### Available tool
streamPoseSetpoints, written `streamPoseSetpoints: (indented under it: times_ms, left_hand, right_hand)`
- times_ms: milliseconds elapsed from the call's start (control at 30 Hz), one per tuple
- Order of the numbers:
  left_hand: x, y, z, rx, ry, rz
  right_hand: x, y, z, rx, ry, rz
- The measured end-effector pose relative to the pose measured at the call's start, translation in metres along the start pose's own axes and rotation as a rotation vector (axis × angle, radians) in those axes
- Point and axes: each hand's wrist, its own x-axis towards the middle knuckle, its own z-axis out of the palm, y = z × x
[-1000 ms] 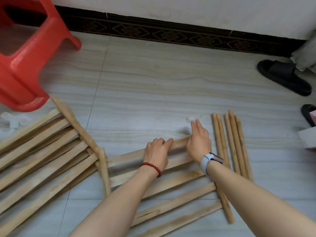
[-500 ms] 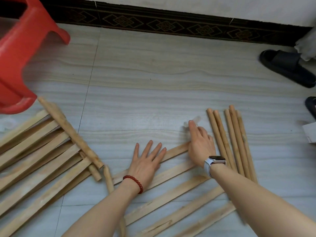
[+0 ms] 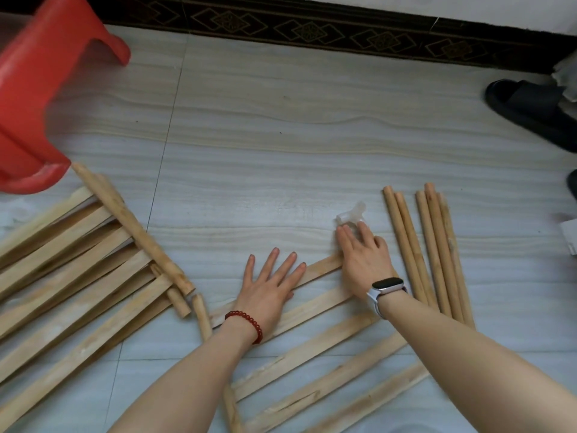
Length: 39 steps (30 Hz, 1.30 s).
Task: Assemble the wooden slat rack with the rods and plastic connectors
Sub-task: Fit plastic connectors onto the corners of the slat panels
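Observation:
A wooden slat panel lies on the floor in front of me, its slats running diagonally. My left hand rests flat on its top slats with fingers spread. My right hand reaches past the top slat's far end, and its fingertips touch a clear plastic connector on the floor. Several loose wooden rods lie side by side just right of that hand. A second slat panel with a rod across its end lies at the left.
A red plastic stool stands at the upper left. A black slipper sits at the upper right near the patterned skirting board. A white object pokes in at the right edge. Pale floor tiles stretch beyond the panels.
My left hand uncurled and now lies flat on the slats. My right hand slid forward off the top slat to the clear connector.

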Motion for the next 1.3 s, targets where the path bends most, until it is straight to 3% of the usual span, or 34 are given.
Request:
streamPoseSetpoints:
  times_ms: [133,233,533,800,900,1067,1300]
  left_hand:
    - [-0.001,0.0,-0.001,0.0,-0.05,-0.009]
    - [0.0,0.0,0.0,0.004,-0.053,-0.009]
    - [0.002,-0.001,-0.001,-0.008,-0.075,-0.012]
    - [0.0,0.003,-0.026,-0.001,-0.22,-0.007]
    - [-0.012,-0.011,-0.049,-0.016,-0.115,-0.036]
    - [-0.069,-0.093,-0.097,-0.119,0.151,-0.208]
    - [-0.201,-0.243,-0.106,-0.374,0.38,-0.728]
  right_hand:
    - [-0.01,0.007,-0.01,0.197,0.174,0.039]
    - [-0.003,0.01,-0.016,0.221,0.215,0.1]
    - [0.012,0.012,-0.023,0.221,0.035,0.06]
    - [0.003,-0.017,-0.035,-0.038,-0.094,0.146]
    - [-0.008,-0.048,-0.04,0.025,-0.117,0.068]
    - [-0.012,-0.134,-0.073,0.308,-0.139,-0.246]
    - [0.001,-0.302,-0.099,0.284,-0.129,-0.488]
